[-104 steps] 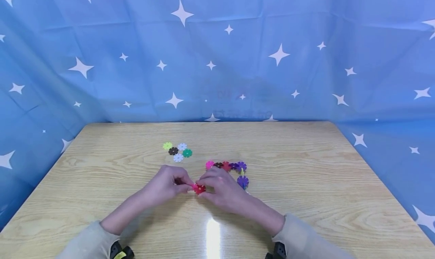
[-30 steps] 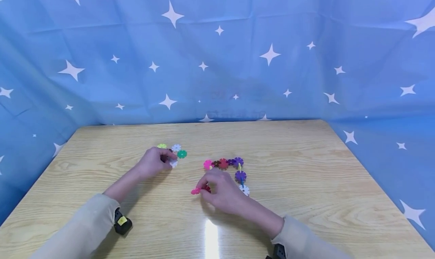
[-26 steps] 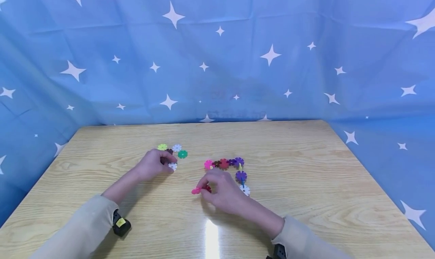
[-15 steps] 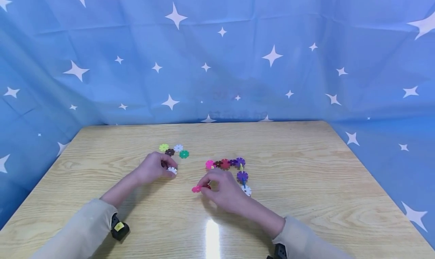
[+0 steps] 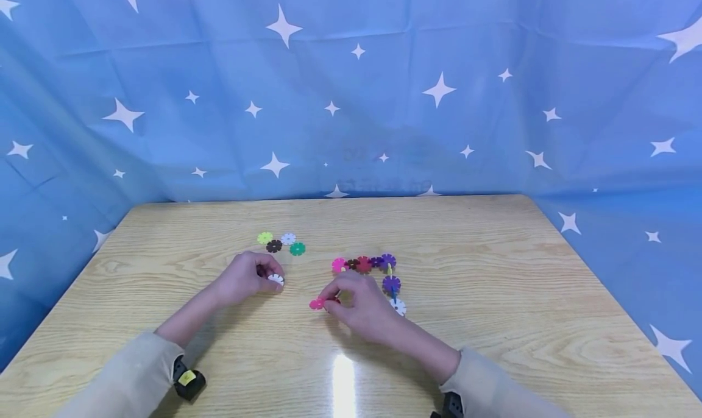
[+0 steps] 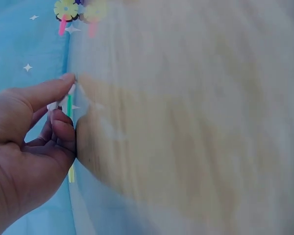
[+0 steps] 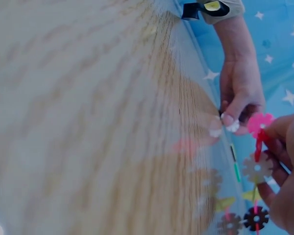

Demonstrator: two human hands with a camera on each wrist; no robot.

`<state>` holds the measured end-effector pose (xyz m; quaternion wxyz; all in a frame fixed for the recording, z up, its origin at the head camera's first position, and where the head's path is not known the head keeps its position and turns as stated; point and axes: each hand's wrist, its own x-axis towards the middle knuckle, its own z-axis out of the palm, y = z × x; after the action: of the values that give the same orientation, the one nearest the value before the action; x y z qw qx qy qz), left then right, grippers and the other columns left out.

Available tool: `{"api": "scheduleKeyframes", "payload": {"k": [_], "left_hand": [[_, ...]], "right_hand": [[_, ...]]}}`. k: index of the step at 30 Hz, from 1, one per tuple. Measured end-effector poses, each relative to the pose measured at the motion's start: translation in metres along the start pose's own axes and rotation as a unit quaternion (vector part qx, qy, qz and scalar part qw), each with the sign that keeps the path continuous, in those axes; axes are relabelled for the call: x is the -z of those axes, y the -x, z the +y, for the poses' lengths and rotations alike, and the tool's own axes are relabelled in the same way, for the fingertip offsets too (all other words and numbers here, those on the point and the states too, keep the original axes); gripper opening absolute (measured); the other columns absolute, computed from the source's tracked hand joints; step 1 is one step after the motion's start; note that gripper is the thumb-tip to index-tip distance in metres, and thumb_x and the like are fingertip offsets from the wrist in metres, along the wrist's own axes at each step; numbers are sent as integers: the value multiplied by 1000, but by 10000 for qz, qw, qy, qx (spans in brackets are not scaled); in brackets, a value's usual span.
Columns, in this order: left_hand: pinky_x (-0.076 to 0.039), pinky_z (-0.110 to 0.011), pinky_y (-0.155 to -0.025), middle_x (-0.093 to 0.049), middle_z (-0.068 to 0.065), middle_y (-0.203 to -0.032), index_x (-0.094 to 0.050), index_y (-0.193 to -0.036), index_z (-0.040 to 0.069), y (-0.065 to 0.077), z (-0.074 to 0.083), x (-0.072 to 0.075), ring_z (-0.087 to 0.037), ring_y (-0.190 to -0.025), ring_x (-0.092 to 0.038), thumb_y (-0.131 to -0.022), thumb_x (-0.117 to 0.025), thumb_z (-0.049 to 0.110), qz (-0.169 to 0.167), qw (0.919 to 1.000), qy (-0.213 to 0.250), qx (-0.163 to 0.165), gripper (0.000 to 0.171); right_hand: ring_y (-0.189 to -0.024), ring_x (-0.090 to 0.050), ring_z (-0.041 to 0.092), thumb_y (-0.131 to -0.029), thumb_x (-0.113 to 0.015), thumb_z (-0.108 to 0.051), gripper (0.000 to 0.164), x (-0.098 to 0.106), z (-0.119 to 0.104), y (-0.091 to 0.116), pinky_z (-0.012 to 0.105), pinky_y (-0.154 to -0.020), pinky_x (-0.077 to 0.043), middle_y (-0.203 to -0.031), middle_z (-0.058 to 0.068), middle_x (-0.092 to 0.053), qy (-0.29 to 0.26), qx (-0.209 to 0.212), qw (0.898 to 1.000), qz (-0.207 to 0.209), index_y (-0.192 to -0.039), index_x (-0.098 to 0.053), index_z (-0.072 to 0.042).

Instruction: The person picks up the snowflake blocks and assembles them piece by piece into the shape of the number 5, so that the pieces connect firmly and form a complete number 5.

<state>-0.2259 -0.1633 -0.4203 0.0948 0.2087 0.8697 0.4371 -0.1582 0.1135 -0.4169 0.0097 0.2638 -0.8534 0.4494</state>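
My left hand point(image 5: 247, 279) pinches a white notched snowflake disc point(image 5: 276, 279) between thumb and fingers, low over the wooden table point(image 5: 493, 320). To its right, my right hand point(image 5: 359, 302) grips the near end of a chain of slotted-together discs. A pink disc point(image 5: 316, 304) sticks out past its fingertips; in the right wrist view a red disc point(image 7: 258, 147) stands edge-on between that pink one and a pale disc point(image 7: 257, 169). The chain bends behind the hand, through a red disc point(image 5: 364, 264) and a purple disc point(image 5: 391, 284), to a white end disc point(image 5: 397, 308). The hand hides some links.
Beyond my left hand several loose discs lie flat: a yellow-green disc point(image 5: 265, 238), a black disc point(image 5: 274, 246), a pale blue disc point(image 5: 288, 239) and a green disc point(image 5: 297, 248). A blue star-patterned curtain point(image 5: 351, 101) hangs behind the table's far edge.
My left hand left the pink and red discs, reached to the loose pile, took the white disc and drew it back towards me. My right hand keeps hold of the chain nearly in place.
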Motion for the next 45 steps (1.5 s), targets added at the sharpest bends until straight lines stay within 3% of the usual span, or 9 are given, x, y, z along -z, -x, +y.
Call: {"api": "scheduleKeyframes", "payload": {"k": [14,23,30,45], "left_hand": [[-46,-25,-64,-65,0,-83,-77,-98,4,14,8,-5,-18,-76,-54,-90,-75,2,-37,9998,-183,-53,9],[-52,-24,-58,-64,-5,-82,-74,-111,-4,22,13,-12,-17,-68,-59,-90,-72,-1,-435,9976,537,-16,21],[-58,-29,-62,-68,-8,-84,-73,-110,-7,29,20,-17,-21,-71,-66,-89,-72,-3,-478,9929,1092,65,22],[-58,-33,-65,-68,-11,-84,-72,-111,-9,29,34,-14,-21,-68,-65,-91,-73,3,-534,9818,1803,274,23]], "right_hand": [[-93,-62,6,-90,-77,-7,13,-1,-1,-3,33,-88,-51,-93,-15,-68,32,35,10000,-11,-97,-77,-18],[-93,-62,5,-89,-78,-7,14,-4,0,-2,33,-88,-51,-92,-18,-68,97,60,9999,-43,-97,-77,-18],[-90,-62,6,-88,-79,-5,15,-6,0,-5,31,-84,-52,-91,-16,-68,82,352,9993,-8,-97,-78,-18],[-89,-61,5,-89,-78,-4,17,-8,-1,-6,31,-83,-52,-91,-15,-66,113,401,9991,42,-98,-77,-18]]}}
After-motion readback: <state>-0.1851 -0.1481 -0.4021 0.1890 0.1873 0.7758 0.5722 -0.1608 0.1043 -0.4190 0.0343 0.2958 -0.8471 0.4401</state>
